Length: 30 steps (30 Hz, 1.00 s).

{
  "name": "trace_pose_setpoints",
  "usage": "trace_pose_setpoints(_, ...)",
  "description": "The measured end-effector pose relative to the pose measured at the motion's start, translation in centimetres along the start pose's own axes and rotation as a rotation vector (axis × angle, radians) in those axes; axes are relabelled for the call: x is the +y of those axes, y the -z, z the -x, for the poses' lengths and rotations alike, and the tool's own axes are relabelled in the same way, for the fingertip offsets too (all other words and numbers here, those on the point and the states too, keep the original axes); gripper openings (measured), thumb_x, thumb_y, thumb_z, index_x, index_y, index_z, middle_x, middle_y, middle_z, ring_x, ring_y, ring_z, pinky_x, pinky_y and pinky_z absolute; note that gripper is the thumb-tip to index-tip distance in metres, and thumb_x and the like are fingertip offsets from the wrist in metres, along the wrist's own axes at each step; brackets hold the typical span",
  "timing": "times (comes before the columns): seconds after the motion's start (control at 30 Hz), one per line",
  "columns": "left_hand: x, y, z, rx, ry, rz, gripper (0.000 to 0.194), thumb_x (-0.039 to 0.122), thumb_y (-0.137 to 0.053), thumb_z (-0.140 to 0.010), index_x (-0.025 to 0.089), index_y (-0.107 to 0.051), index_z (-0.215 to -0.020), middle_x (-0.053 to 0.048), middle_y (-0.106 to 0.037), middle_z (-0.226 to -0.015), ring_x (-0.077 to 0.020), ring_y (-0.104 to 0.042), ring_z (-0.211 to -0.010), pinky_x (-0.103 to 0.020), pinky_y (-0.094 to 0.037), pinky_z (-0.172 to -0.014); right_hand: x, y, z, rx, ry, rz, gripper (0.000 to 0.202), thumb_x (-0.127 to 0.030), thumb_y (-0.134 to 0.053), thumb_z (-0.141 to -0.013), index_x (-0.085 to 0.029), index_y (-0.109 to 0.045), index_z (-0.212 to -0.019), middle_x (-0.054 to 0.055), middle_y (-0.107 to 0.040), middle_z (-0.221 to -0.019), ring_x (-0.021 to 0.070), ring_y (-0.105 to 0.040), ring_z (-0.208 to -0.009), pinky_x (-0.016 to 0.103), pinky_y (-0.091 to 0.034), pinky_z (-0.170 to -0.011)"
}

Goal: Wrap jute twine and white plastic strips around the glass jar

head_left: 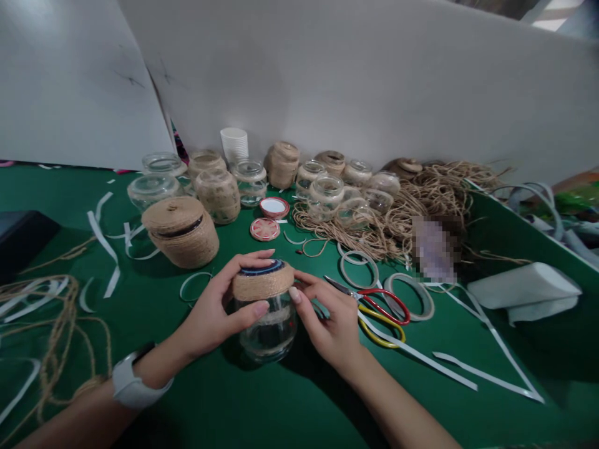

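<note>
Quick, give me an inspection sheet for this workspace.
Surface: green tabletop, bare in front.
Job's things: glass jar, upright, with a twine-wrapped lid, dark blue on top.
Clutter: loose twine pile, scissors with red and yellow handles, tape rolls, white strips, other jars.
Hands: left hand around the lid and jar; right hand has fingertips at the lid's edge.
Cables: nothing seen.
Surroundings: white panels behind, paper cups before them.

Left hand (216, 304) grips a tan twine-wrapped lid (262, 287) atop a round clear glass jar (269, 335); right hand (334, 318) touches the lid's edge.
</note>
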State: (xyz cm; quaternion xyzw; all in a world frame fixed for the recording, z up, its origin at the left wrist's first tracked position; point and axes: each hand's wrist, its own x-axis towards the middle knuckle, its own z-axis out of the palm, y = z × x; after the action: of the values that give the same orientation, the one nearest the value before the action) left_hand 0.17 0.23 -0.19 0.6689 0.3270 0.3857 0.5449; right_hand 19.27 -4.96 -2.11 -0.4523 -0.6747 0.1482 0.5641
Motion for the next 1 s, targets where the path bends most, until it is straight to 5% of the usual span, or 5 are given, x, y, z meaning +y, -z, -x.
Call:
trace_pose_setpoints(0.4,0.45,0.45,-0.13,0.109,-0.096,-0.056,0.023,0.031,-0.078,-0.077,0.026,-0.073,-0.099,-0.01,-0.061,-0.132,-0.0328,-0.055,-0.129,-0.047,-0.045,-0.108,0.12,-0.17,0.37,0.002,0.038,-0.006,0.017,-0.013,-0.062,-0.09,-0.019,-0.064,-0.075,0.012,-0.078,-0.093,0.0226,-0.075,-0.102,0.028,-0.061,-0.082)
trace_pose_setpoints(0.53,0.14,0.48,0.02,0.073,-0.12,-0.045,0.024,0.03,-0.075,-0.08,0.028,-0.074,-0.104,-0.008,-0.063,-0.131,-0.0318,-0.056,-0.127,-0.046,-0.046,-0.107,0.11,-0.2,0.34,-0.02,0.005,-0.017,0.02,-0.014,-0.06,-0.093,-0.021,-0.06,-0.074,0.008,-0.077,-0.08,0.0217,-0.074,-0.104,0.028,-0.059,-0.082)
trace_pose_setpoints(0.8,-0.28,-0.07,0.19,0.05,-0.148,-0.062,0.038,0.03,-0.073,-0.084,0.032,-0.067,-0.121,-0.005,-0.062,-0.135,-0.0272,-0.054,-0.13,-0.037,-0.047,-0.107,0.05,-0.43,0.22,-0.109,-0.161,-0.066,0.021,-0.02,-0.051,-0.098,-0.022,-0.056,-0.078,0.011,-0.076,-0.098,0.0218,-0.063,-0.125,0.031,-0.053,-0.094)
trace_pose_setpoints(1.0,0.18,-0.18,0.26,0.106,-0.063,-0.047,0.03,0.031,-0.077,-0.08,0.027,-0.069,-0.109,-0.006,-0.069,-0.123,-0.0267,-0.062,-0.12,-0.038,-0.049,-0.104,-0.04,-0.49,0.27,-0.115,-0.132,-0.085,0.021,-0.021,-0.05,-0.098,-0.022,-0.056,-0.078,0.011,-0.076,-0.094,0.0211,-0.071,-0.11,0.028,-0.055,-0.084)
